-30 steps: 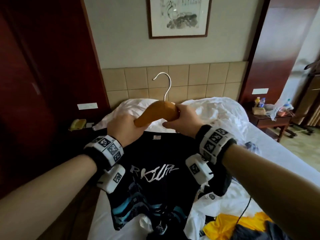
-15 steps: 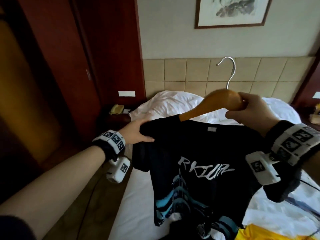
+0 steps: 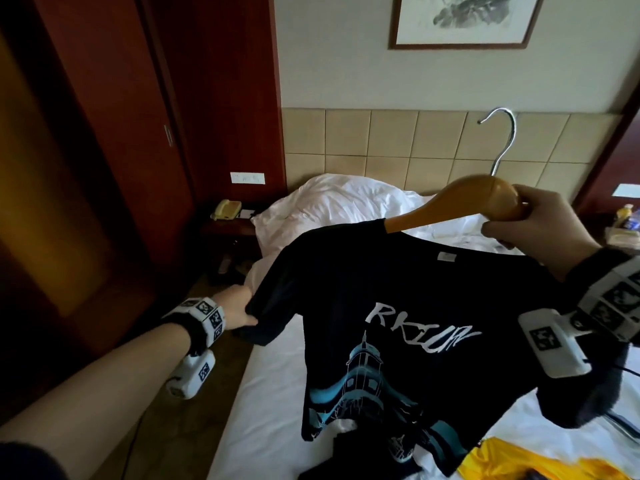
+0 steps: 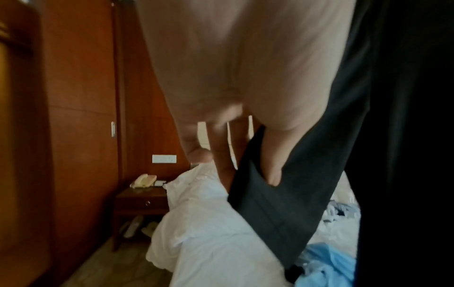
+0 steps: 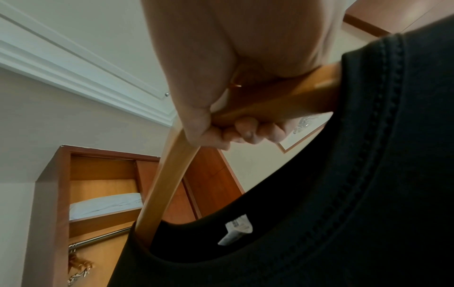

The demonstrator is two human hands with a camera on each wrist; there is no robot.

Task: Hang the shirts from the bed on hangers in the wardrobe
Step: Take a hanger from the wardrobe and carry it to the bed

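- Both hands are being kept closed: the right hand (image 3: 533, 223) is wrapped round the wooden hanger (image 3: 460, 206), while the left hand (image 3: 239, 306) is pinching a sleeve.
- Above the bed (image 3: 277, 393), near its left edge, the black shirt (image 3: 398, 306) is being held up on the hanger.
- At the bed's bottom edge, a yellow garment (image 3: 540, 462) is lying.

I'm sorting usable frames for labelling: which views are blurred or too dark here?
Head view: sharp on the black shirt and hanger, wardrobe side dim, edges bent. Left wrist view: left hand blurred, shirt nearly black. Right wrist view: right hand fairly sharp, well lit.
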